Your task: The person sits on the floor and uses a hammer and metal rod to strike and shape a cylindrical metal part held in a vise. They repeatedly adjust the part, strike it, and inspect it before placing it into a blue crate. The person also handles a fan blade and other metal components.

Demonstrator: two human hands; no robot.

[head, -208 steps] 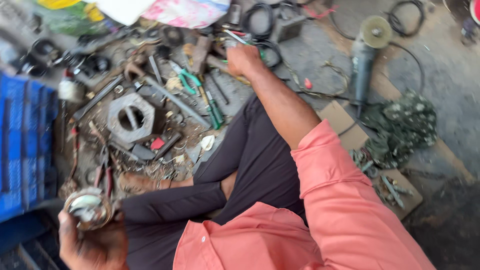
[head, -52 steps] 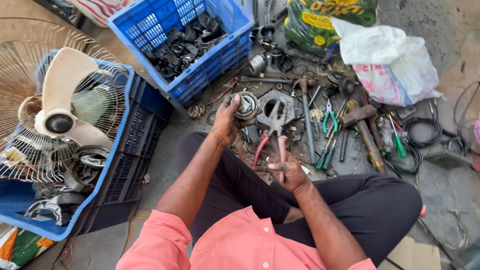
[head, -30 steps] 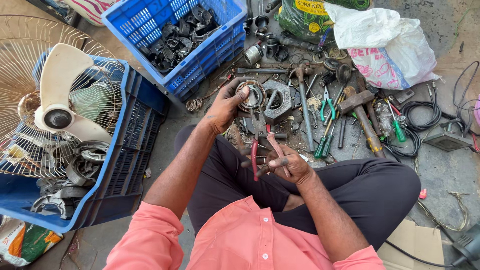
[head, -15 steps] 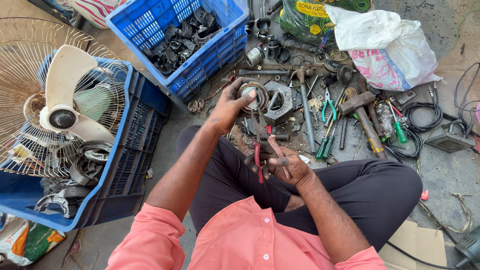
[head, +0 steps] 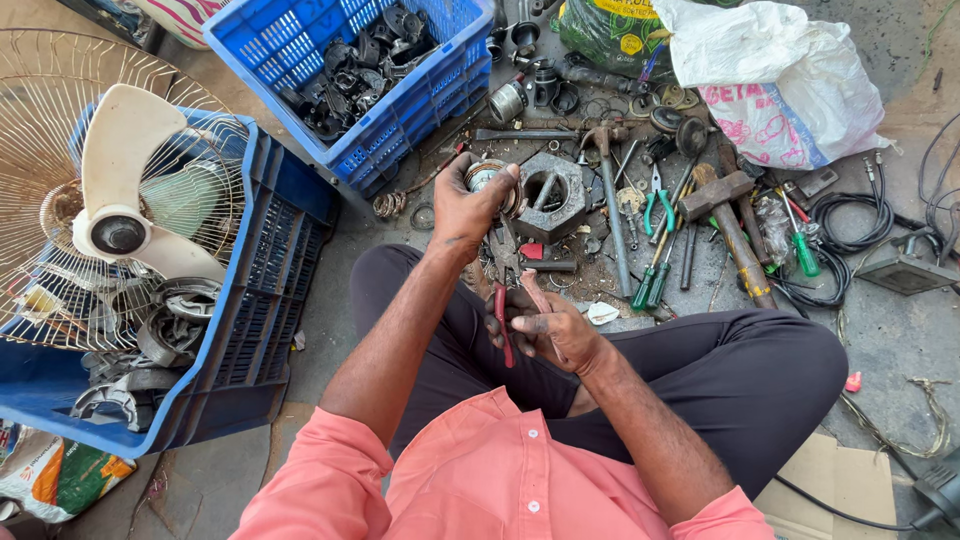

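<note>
Between crates, pliers and round part

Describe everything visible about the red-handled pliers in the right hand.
The red-handled pliers are worn metal, with one handle sleeved in red and the other bare or faded. The right hand grips the handles over the lap; the jaws point away toward the round metal part held by the left hand. Whether they touch it is unclear.

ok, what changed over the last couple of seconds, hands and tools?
The left hand reached forward and closed on the round metal ring part beside the grey hexagonal metal block. The right hand lifted the red-handled pliers slightly toward the body. The blue plastic crates and white fan stayed put.
</note>
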